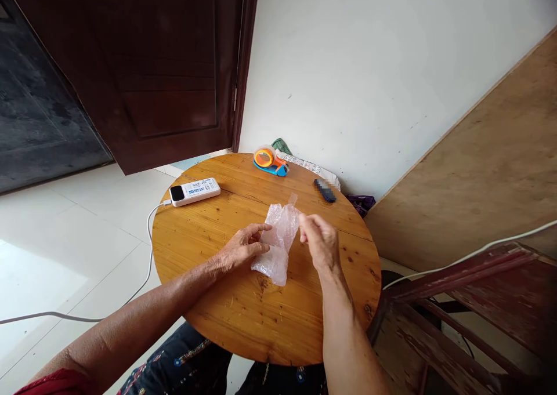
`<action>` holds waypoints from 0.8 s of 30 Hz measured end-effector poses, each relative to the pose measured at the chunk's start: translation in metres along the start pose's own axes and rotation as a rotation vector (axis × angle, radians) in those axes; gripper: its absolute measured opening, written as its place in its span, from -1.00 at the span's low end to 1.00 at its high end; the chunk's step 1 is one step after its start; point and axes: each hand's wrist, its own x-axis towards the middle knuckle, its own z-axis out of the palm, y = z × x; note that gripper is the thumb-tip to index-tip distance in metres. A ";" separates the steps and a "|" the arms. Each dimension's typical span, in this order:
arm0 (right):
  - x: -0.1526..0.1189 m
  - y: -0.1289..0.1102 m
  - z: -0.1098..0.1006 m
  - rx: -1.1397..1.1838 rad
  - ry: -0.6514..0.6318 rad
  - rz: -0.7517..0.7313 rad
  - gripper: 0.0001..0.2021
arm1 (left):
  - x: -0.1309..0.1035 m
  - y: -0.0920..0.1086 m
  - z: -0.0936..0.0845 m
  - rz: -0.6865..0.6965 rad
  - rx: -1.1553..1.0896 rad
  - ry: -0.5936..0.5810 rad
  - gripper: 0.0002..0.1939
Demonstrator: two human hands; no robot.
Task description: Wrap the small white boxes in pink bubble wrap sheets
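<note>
At the centre of the frame, one crumpled piece of bubble wrap [274, 258] lies on one round wooden table [209, 314], with one small clear strip [293, 198] jutting from its top end. Two hands work at it. The left hand [246, 245] rests on the wrap's left side, forefinger and thumb spread apart; its other fingers are mostly hidden. The right hand [319, 241] is at the wrap's upper right edge, fingers curled and thumb drawn in toward them; I cannot tell whether they pinch anything.

Three more objects sit on the tabletop: one orange and blue tape dispenser [270, 162] at the upper rim, one dark oblong object [325, 191] near the upper right rim, and one white device [195, 191] near the upper left rim, with one cable [149, 232] plugged into it and running off over the edge.

Bare wood separates the wrap from all three, with a broad stretch left of it and another below. The upper rim comes close to the white wall [369, 82]; at the left, the rim gives onto open tiled floor.

The wrap's folds hide whether anything is inside. The dark oblong object is partly pixelated. Behind the rim, a green item [282, 146] and printed sheeting [315, 169] are partly covered. The red sleeve [61, 382] is cut off at lower left.
</note>
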 end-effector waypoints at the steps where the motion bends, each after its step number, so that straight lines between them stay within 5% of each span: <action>1: -0.005 -0.006 0.003 -0.074 -0.086 -0.017 -0.61 | 0.000 0.001 -0.001 -0.008 0.004 0.003 -0.33; 5: -0.017 -0.018 0.019 -0.409 -0.143 -0.053 -0.68 | -0.002 0.006 -0.001 -0.018 -0.030 0.022 -0.24; 9: -0.008 -0.003 0.017 -0.480 -0.103 0.070 -0.83 | -0.002 0.009 -0.001 0.002 -0.101 0.090 -0.30; 16: 0.005 0.018 0.007 0.326 0.031 0.404 -0.73 | 0.006 0.007 -0.005 0.033 -0.229 0.285 -0.47; 24: 0.006 0.023 0.013 0.392 0.104 0.454 -0.55 | 0.009 0.004 -0.007 0.008 -0.211 0.300 -0.39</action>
